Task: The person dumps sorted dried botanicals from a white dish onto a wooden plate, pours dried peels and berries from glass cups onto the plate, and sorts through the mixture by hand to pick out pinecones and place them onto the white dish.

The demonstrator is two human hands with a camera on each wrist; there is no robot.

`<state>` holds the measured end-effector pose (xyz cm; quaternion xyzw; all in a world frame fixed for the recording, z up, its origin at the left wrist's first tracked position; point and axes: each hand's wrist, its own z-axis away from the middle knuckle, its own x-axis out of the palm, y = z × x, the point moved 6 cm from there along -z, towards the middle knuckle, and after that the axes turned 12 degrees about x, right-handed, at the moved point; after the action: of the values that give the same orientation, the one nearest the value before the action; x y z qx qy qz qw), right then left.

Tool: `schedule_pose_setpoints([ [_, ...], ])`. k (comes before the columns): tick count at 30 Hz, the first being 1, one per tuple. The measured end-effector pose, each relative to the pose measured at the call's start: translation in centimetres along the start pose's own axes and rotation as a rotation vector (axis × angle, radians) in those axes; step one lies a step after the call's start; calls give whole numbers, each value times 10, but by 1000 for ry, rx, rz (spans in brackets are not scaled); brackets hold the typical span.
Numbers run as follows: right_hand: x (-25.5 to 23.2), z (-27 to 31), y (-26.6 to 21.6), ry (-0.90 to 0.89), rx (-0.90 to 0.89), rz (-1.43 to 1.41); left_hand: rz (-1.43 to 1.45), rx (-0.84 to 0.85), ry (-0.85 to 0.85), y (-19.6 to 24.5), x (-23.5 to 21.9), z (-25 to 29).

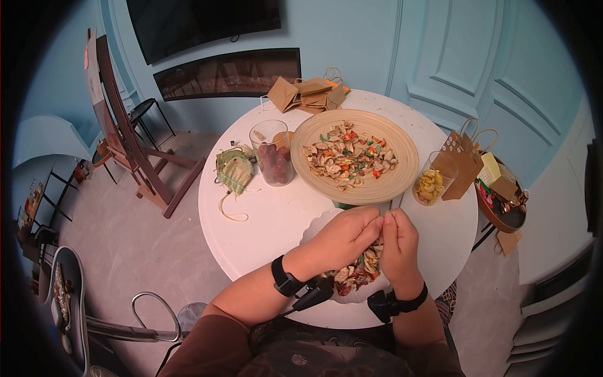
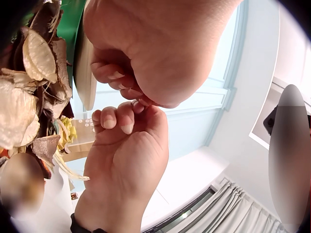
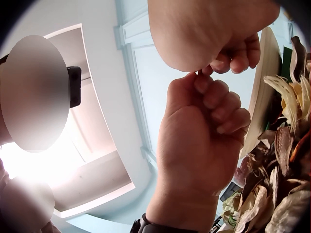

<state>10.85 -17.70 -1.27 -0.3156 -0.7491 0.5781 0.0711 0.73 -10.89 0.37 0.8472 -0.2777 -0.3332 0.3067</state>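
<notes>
My left hand (image 1: 342,235) and right hand (image 1: 402,242) meet fingertip to fingertip over a white ridged bowl (image 1: 319,221) of dried petals (image 1: 347,281). Both have curled fingers, thumbs pressed against the forefingers. In the left wrist view, the right hand (image 2: 131,155) touches the left at the thumb and finger ends. From the other wrist, the left hand (image 3: 194,141) shows a tiny dark bit at its thumb tip. Whatever is pinched there is mostly hidden; I cannot tell its kind. Just beyond, a large round wooden tray (image 1: 409,141) bears more petals with orange and green bits.
A clear cup of dark red dried fruit (image 1: 276,164) stands left of the tray, beside a green drawstring pouch (image 1: 236,171). To the right are a cup of yellow pieces (image 1: 429,187) and brown paper bags (image 1: 461,160). More paper bags (image 1: 308,94) lie at the back.
</notes>
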Motion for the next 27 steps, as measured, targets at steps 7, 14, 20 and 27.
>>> schedule_pose_setpoints([
  [7,-1,-1,1,34,4,25,-9,-98,-32,1,-2,-1],
  [14,0,1,4,-13,14,-4,-26,-42,7,4,-3,-2],
  [20,1,3,4,-19,22,-61,3,7,31,9,-3,-2],
  [27,-1,3,2,-15,-71,-83,-65,8,35,6,-5,-1],
])
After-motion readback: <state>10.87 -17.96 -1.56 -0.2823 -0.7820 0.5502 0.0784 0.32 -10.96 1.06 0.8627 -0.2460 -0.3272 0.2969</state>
